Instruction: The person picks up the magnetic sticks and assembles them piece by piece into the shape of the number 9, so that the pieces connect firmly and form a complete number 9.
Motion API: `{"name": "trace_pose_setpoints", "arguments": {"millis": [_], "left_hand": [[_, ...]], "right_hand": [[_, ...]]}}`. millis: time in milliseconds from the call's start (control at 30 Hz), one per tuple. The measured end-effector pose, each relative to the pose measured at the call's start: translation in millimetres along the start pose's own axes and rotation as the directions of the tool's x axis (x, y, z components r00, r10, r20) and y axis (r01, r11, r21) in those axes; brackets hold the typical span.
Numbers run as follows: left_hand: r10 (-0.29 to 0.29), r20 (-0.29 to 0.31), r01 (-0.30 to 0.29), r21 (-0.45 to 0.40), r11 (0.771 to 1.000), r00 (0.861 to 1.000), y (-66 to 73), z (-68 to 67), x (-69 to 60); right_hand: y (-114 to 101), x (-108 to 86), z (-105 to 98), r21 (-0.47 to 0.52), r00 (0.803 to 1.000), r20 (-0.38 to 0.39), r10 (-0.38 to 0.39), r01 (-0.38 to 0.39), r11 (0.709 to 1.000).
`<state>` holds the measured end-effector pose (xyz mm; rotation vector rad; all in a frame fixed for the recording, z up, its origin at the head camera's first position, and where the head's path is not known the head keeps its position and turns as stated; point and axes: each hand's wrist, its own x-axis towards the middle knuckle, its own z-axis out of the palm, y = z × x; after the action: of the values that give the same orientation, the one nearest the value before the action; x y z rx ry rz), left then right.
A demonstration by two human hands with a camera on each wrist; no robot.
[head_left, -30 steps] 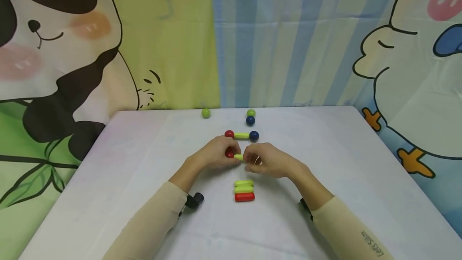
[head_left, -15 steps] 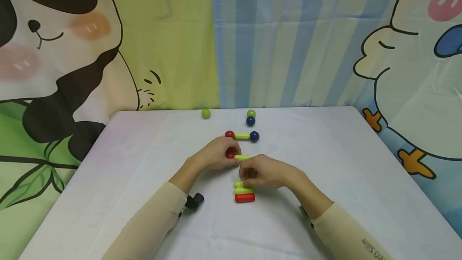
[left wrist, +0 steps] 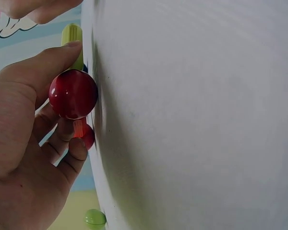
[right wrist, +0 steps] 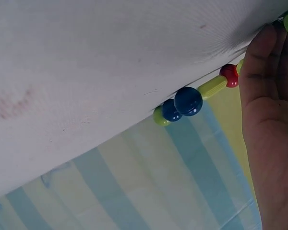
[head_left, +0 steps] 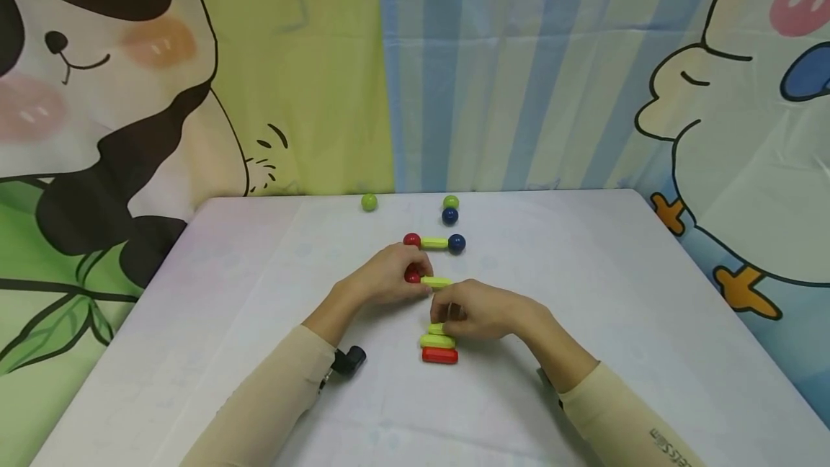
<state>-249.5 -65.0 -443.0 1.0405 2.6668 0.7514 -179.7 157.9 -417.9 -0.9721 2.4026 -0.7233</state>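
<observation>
My left hand (head_left: 387, 276) holds a red ball (left wrist: 73, 94) with a yellow-green rod (head_left: 436, 282) sticking out to the right; in the left wrist view the thumb lies on that rod. A short red rod (left wrist: 78, 127) shows behind the ball, beside a second red ball (left wrist: 88, 136). Nearer the front, my right hand (head_left: 483, 310) pinches the end of a loose yellow-green rod (head_left: 435, 328), its fingertips partly hiding it. Another yellow-green rod (head_left: 436, 341) and a red rod (head_left: 439, 355) lie just below, side by side.
Farther back, a yellow-green rod (head_left: 434, 243) joins a red ball (head_left: 411, 240) and a blue ball (head_left: 457, 243). Behind them sit another blue ball (head_left: 450, 216) and two green balls, one at the left (head_left: 369, 202). A cartoon curtain borders the white table (head_left: 583, 251).
My right hand has come from the held rod's right end toward the loose rods. The farthest loose rod has shifted slightly right under its fingers. My left hand stays in place.
</observation>
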Motion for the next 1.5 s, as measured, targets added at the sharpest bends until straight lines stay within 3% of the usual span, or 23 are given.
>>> {"name": "trace_pose_setpoints", "arguments": {"millis": [567,967,1233,1500], "left_hand": [[0.005,-0.012,-0.005,0.006,1.0,1.0,-3.1,2.0,-0.5],[-0.013,-0.006,0.012,-0.02,1.0,1.0,-2.8,1.5,-0.7],[-0.011,0.004,0.011,-0.021,1.0,1.0,-2.7,2.1,-0.1],[-0.022,0.008,0.022,-0.022,1.0,1.0,-0.5,0.8,1.2]], "right_hand": [[1.4,-2.6,-6.1,-0.049,0.998,-0.007,0.067,-0.067,0.997],[21.0,-9.7,-25.8,0.104,0.99,-0.135,0.045,-0.031,0.994],[33.9,-10.2,-34.7,0.105,0.955,-0.273,0.114,-0.088,0.991],[33.0,-4.9,-41.6,0.144,0.858,-0.425,0.288,-0.25,0.957]]}}
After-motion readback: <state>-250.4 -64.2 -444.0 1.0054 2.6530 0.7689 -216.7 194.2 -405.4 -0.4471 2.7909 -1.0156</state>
